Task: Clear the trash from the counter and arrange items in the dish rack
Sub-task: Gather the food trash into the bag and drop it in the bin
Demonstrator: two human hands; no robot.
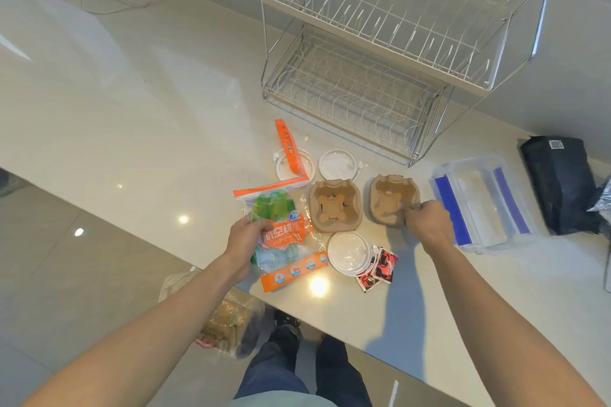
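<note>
Centre frame, both hands gather trash together: the left hand [246, 243] grips the crinkly orange-and-clear plastic cup packet [281, 235], the right hand [428, 225] pinches the brown moulded-pulp cup carrier [390, 203]'s near edge. The wire two-tier dish rack [380, 53] waits upper right on the pale surface [165, 125].

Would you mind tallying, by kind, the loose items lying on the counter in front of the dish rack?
Cardboard cup carriers: 2
Clear plastic lids: 3
Plastic cup package: 1, gripped by the left hand
Red-and-black sachets: 2
Clear container with blue clips: 1
Black bag: 1
Total: 10
The right hand holds the right carrier.
</note>
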